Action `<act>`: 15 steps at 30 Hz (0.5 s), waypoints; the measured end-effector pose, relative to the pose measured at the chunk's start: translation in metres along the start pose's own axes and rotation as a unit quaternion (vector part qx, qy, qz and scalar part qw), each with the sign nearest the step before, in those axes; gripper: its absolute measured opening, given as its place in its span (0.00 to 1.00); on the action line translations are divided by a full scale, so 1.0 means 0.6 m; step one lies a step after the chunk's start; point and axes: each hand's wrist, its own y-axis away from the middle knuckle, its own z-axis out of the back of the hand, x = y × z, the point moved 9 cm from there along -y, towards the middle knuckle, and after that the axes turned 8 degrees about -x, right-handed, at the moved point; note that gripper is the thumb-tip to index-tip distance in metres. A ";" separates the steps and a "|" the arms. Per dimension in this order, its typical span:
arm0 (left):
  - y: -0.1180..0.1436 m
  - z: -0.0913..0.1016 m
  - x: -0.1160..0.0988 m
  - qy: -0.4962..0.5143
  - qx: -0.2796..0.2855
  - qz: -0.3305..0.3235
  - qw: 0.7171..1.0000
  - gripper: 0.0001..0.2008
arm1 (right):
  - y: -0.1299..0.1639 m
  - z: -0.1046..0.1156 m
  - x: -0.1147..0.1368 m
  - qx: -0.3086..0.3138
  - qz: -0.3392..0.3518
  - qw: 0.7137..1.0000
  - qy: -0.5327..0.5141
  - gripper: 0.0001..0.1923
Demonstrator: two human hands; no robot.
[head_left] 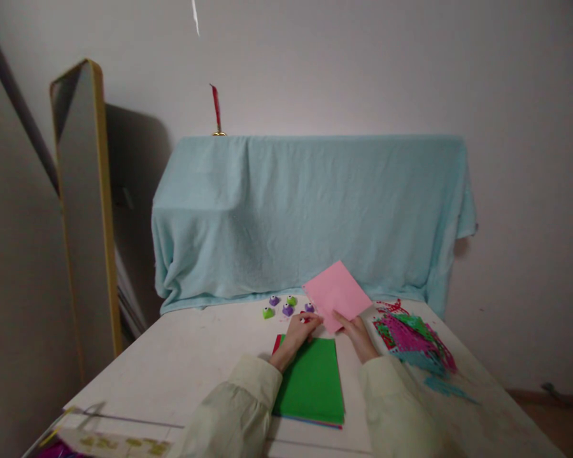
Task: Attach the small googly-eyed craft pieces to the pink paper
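A square sheet of pink paper [338, 294] is tilted up above the table, gripped at its lower edge by my right hand [357, 333], thumb on the near face. My left hand [302, 332] is at the paper's lower left corner, fingers curled together. A small red thing shows by its fingertips; I cannot make out what it is. Below the left wrist lies a stack of coloured paper with a green sheet [310, 381] on top and red and blue edges showing.
Several small purple and green figures with eyes [287, 309] stand beyond my left hand. A pile of pink, green, red and blue cut paper strips [413, 340] lies at right. A light blue cloth [315, 210] drapes behind the table [195, 362]; a mirror [83, 210] leans left.
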 end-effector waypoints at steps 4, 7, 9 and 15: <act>0.002 -0.002 -0.002 0.003 0.003 0.007 1.000 0.20 | 0.000 0.001 -0.002 -0.001 -0.010 1.000 0.009 0.21; 0.003 -0.003 -0.003 0.009 0.007 0.004 1.000 0.20 | 0.000 0.002 -0.001 -0.001 -0.019 1.000 0.023 0.20; 0.003 -0.004 -0.003 0.012 0.012 0.005 1.000 0.20 | 0.001 0.001 0.000 -0.001 -0.022 0.999 0.029 0.19; 0.003 -0.007 -0.002 0.019 0.018 0.009 1.000 0.21 | 0.007 -0.002 0.007 -0.001 -0.007 1.000 0.025 0.19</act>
